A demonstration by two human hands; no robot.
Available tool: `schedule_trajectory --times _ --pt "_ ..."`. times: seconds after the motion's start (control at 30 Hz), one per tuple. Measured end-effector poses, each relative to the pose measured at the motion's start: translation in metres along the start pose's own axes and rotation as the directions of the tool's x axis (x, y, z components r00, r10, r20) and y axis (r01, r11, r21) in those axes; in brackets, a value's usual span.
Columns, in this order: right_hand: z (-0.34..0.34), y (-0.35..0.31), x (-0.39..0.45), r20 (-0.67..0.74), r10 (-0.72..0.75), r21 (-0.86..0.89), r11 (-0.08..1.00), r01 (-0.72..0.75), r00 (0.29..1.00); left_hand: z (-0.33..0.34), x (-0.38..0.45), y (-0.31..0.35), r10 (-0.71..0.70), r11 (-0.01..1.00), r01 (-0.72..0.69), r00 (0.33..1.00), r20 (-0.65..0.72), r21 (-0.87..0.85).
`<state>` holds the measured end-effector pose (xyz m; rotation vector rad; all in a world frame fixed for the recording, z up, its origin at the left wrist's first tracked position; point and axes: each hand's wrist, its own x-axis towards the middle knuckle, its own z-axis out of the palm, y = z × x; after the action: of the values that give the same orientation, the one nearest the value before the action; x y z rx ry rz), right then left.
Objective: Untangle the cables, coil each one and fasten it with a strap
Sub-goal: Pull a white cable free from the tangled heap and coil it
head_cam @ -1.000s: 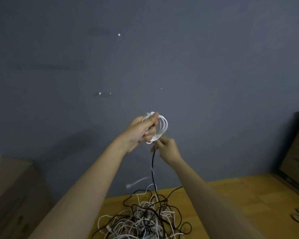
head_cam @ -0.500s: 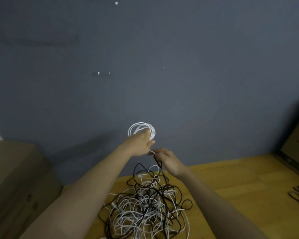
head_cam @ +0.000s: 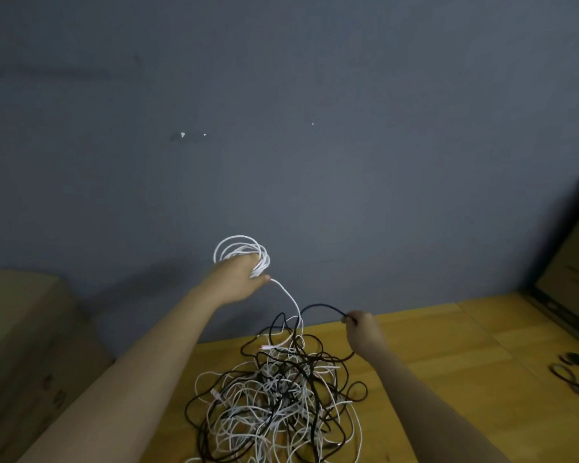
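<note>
Since a second ago the right hand is pulling away from the white coil, now pinching a black cable aside. The left hand is gripping the coil high above the tangle, probably freeing its trailing strand. Open table is lying right of the tangle.

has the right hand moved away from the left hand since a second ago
Yes. The right hand, pinching a black cable, has dropped toward the wooden table, apart from the left hand.
</note>
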<state>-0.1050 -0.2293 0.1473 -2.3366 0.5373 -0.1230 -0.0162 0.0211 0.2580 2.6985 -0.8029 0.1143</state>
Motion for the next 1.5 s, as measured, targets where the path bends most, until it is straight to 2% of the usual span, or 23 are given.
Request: schedule_trajectory --times 0.13,0.23,0.37,0.5,0.57,0.63,0.7,0.77,0.87,0.93,1.0,1.07,1.13,1.23,1.3,1.4,1.43,1.5 --pt "-0.004 0.004 0.003 -0.034 0.065 -0.051 0.997 -0.067 0.997 -0.005 -0.001 0.010 -0.058 0.996 0.073 0.973 -0.221 0.060" --pt "-0.009 -0.002 0.008 -0.072 0.089 -0.089 0.991 -0.095 0.993 -0.010 0.001 0.015 -0.133 0.987 0.160 0.901 -0.413 0.032" --pt "-0.013 -0.012 0.013 -0.089 0.074 -0.123 0.989 -0.085 0.993 -0.020 0.002 0.014 -0.227 0.972 0.225 0.840 -0.493 -0.065" --pt "-0.022 -0.024 0.014 -0.123 0.052 -0.057 0.997 -0.059 0.991 -0.039 0.003 0.013 -0.324 0.946 0.239 0.749 -0.578 -0.221" --pt "-0.025 -0.031 0.016 -0.080 0.035 -0.015 0.999 -0.036 0.996 -0.049 0.007 0.014 -0.319 0.947 0.241 0.771 -0.551 -0.211" --pt "-0.028 -0.047 0.015 -0.064 0.041 0.145 0.989 -0.031 0.997 -0.053 0.009 0.020 -0.263 0.964 0.205 0.815 -0.516 -0.166" --pt "-0.033 -0.070 0.012 -0.119 0.027 0.462 0.886 0.031 0.993 -0.052 0.009 0.027 -0.214 0.976 0.159 0.844 -0.492 -0.152" --pt "-0.038 -0.093 0.009 -0.195 -0.036 0.634 0.758 0.154 0.980 -0.046 0.012 0.029 -0.202 0.976 0.140 0.874 -0.443 -0.167" --pt "-0.049 -0.115 -0.003 -0.281 -0.296 0.519 0.753 0.404 0.913 -0.038 0.015 0.029 -0.187 0.959 0.094 0.919 -0.347 -0.268" --pt "-0.052 -0.123 -0.009 -0.213 -0.495 0.367 0.759 0.538 0.843 -0.035 0.017 0.034 -0.160 0.930 0.041 0.939 -0.304 -0.364" --pt "-0.048 -0.125 -0.008 -0.110 -0.608 0.212 0.759 0.616 0.787 -0.036 0.014 0.044 -0.136 0.880 0.011 0.964 -0.229 -0.475" --pt "-0.042 -0.122 -0.005 -0.126 -0.650 0.103 0.743 0.661 0.750 -0.040 0.008 0.054 -0.092 0.779 0.003 0.990 -0.109 -0.627" --pt "-0.038 -0.119 0.000 -0.219 -0.651 0.075 0.731 0.678 0.727 -0.043 0.000 0.060 -0.023 0.681 0.003 1.000 -0.017 -0.732" --pt "-0.045 -0.114 0.001 -0.344 -0.505 0.251 0.763 0.596 0.792 -0.048 -0.012 0.063 0.047 0.659 0.023 0.996 0.072 -0.752" --pt "-0.056 -0.116 0.001 -0.367 -0.445 0.354 0.745 0.565 0.817 -0.049 -0.018 0.063 0.141 0.660 0.035 0.976 0.169 -0.751" --pt "-0.067 -0.126 0.001 -0.271 -0.544 0.265 0.751 0.605 0.794 -0.046 -0.026 0.062 0.268 0.628 0.086 0.909 0.319 -0.773" --pt "-0.067 -0.129 0.003 -0.221 -0.577 0.200 0.762 0.616 0.786 -0.045 -0.028 0.064 0.305 0.573 0.097 0.896 0.322 -0.814" --pt "-0.062 -0.130 0.005 -0.083 -0.625 0.039 0.777 0.629 0.777 -0.046 -0.029 0.068 0.334 0.363 0.098 0.914 0.228 -0.927"
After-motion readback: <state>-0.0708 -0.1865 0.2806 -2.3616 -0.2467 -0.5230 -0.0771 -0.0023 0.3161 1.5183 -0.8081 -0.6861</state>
